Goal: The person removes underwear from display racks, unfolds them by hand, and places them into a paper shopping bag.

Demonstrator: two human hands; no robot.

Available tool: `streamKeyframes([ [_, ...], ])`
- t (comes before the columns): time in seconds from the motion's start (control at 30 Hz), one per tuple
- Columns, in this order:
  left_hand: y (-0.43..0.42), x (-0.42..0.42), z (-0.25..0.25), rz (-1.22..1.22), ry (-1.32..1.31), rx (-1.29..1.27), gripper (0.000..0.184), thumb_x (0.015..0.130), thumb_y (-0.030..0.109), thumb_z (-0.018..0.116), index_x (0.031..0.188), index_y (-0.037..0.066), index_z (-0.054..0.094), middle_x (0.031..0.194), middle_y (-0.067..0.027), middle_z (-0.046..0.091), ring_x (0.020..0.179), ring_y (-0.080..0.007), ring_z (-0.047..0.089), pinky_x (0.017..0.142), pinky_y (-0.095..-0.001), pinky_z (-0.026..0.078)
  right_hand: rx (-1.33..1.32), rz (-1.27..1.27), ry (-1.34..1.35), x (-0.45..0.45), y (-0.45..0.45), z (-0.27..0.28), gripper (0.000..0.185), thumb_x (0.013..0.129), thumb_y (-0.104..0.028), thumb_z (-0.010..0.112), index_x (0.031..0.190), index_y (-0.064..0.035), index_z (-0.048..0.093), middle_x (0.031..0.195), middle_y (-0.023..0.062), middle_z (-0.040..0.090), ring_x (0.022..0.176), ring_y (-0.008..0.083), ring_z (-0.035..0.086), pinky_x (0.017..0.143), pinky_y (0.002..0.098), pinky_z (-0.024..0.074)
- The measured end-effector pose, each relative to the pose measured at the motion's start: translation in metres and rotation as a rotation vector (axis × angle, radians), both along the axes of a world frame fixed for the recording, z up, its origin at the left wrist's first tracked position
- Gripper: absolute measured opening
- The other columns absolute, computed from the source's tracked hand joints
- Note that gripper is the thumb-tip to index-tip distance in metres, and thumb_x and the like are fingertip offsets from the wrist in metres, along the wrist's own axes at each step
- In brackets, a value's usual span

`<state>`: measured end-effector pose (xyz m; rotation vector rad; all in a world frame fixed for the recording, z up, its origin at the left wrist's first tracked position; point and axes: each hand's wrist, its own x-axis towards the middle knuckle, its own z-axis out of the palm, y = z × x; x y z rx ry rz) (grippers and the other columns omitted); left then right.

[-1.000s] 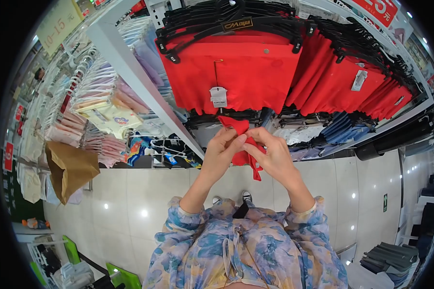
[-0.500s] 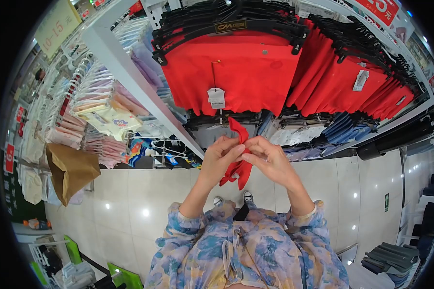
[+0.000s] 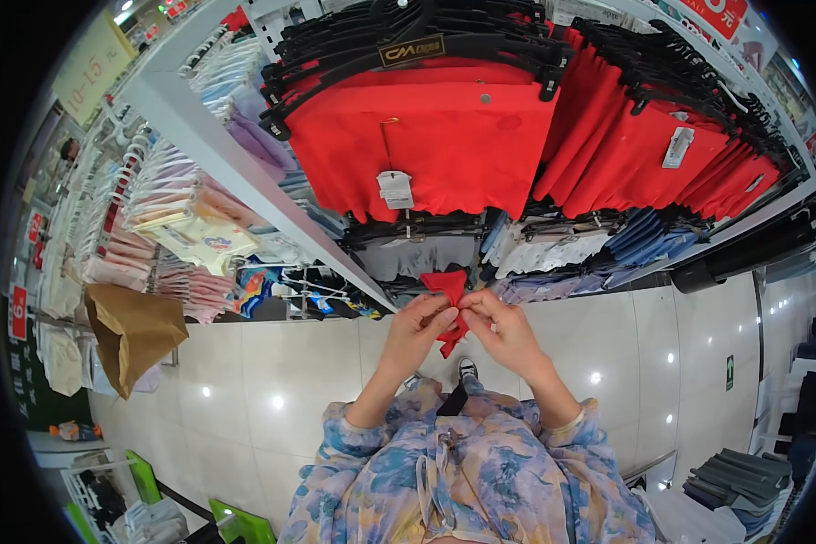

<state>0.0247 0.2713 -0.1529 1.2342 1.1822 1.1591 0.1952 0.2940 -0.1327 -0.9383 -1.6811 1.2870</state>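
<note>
A small red cloth (image 3: pixel 447 284) is bunched between my two hands, in front of the rack. My left hand (image 3: pixel 419 333) pinches it from the left side, thumb and fingers pressed together. From the right, my right hand (image 3: pixel 502 333) grips the same cloth at its gathered middle. One end of the fabric sticks up above the fingers and another hangs below them. Beyond my hands hang red garments (image 3: pixel 417 136) on black hangers (image 3: pixel 412 50), with a white tag (image 3: pixel 394 189) on the front one.
A white rack post (image 3: pixel 245 181) slants down at the left. Pastel clothes (image 3: pixel 199 231) and a brown paper bag (image 3: pixel 134 337) hang further left. More red garments (image 3: pixel 630 136) hang at right. Folded dark clothes (image 3: pixel 739 485) lie at the lower right.
My hands and the red cloth have moved lower, and the cloth is bunched smaller and turned. The hanging red garments have shifted slightly left in view.
</note>
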Motion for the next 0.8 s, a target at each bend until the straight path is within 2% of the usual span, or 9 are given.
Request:
streamKeyframes([
  [0.03,0.0,0.0,0.001,-0.002,-0.001,-0.003,0.022,0.086,0.015,0.061,0.1,-0.002,0.061,0.083,-0.005,0.054,0.078,-0.0111,0.052,0.068,-0.0227,0.042,0.149,-0.039,-0.182,0.001,0.0,-0.004,0.018,0.085,-0.01,0.059,0.099,-0.0013,0.052,0.078,0.0115,0.065,0.072,0.0238,0.066,0.061,0.0317,0.0505],
  [0.07,0.001,0.0,0.004,-0.027,0.127,0.01,0.022,0.087,0.014,0.06,0.102,-0.002,0.061,0.087,-0.0042,0.053,0.081,-0.0101,0.053,0.07,-0.022,0.045,0.297,-0.078,-0.364,0.002,0.0,-0.007,0.018,0.084,-0.01,0.059,0.1,-0.0023,0.053,0.074,0.0124,0.065,0.066,0.0277,0.066,0.056,0.0338,0.0504],
  [0.13,0.002,0.002,0.004,-0.054,0.256,0.024,0.021,0.088,0.012,0.059,0.103,-0.003,0.061,0.092,-0.0033,0.053,0.083,-0.0091,0.055,0.073,-0.0214,0.048,0.324,-0.083,-0.345,0.002,0.001,-0.008,0.02,0.083,-0.012,0.06,0.1,-0.003,0.053,0.072,0.0134,0.064,0.063,0.0299,0.064,0.054,0.0353,0.0497],
  [0.2,0.003,0.007,0.001,0.044,0.027,0.007,0.023,0.086,0.012,0.06,0.102,-0.005,0.06,0.083,-0.0061,0.053,0.075,-0.0107,0.054,0.064,-0.0214,0.044,0.351,-0.088,-0.323,0.002,0.004,-0.008,0.021,0.082,-0.013,0.06,0.1,-0.0038,0.053,0.07,0.0143,0.063,0.06,0.0322,0.063,0.051,0.0368,0.049],
  [0.3,0.005,0.008,0.001,0.04,0.013,0.003,0.025,0.087,0.01,0.059,0.106,-0.006,0.059,0.084,-0.0066,0.053,0.074,-0.0101,0.054,0.062,-0.0211,0.045,0.335,-0.064,-0.293,0.004,0.006,-0.006,0.024,0.082,-0.016,0.062,0.101,-0.0033,0.053,0.07,0.0147,0.063,0.062,0.0314,0.064,0.052,0.0363,0.0493],
  [0.43,0.007,0.008,0.005,0.014,0.033,0.004,0.027,0.087,0.011,0.059,0.109,-0.005,0.059,0.085,-0.0065,0.054,0.075,-0.0099,0.055,0.064,-0.0213,0.047,0.337,-0.058,-0.277,0.005,0.008,-0.006,0.025,0.08,-0.016,0.062,0.1,-0.0032,0.054,0.07,0.0151,0.063,0.061,0.0315,0.063,0.051,0.0367,0.0491],
  [0.6,0.009,0.015,0.004,0.017,-0.168,-0.029,0.03,0.086,0.007,0.059,0.115,-0.001,0.058,0.087,-0.0061,0.055,0.077,-0.0095,0.056,0.069,-0.022,0.049,0.364,-0.071,-0.383,0.005,0.007,0.006,0.02,0.079,-0.011,0.059,0.097,-0.003,0.054,0.067,0.0145,0.061,0.057,0.032,0.061,0.05,0.0388,0.0478],
  [0.7,0.009,0.018,0.008,-0.007,0.021,0.054,0.035,0.084,0.002,0.058,0.119,-0.001,0.055,0.087,-0.0042,0.054,0.078,-0.0091,0.056,0.066,-0.0216,0.048,0.435,-0.119,-0.376,0.004,0.007,-0.003,0.018,0.077,-0.007,0.058,0.095,-0.0033,0.054,0.065,0.0139,0.06,0.055,0.0322,0.06,0.048,0.0399,0.0467],
  [0.8,0.011,0.02,0.01,-0.028,0.064,0.0,0.04,0.083,-0.003,0.052,0.123,0.0,0.05,0.092,-0.0025,0.054,0.079,-0.0057,0.053,0.067,-0.0204,0.045,0.37,-0.123,-0.365,0.003,0.009,-0.011,0.02,0.075,-0.004,0.057,0.095,-0.0041,0.054,0.067,0.0164,0.06,0.058,0.0332,0.06,0.049,0.0398,0.047],
])
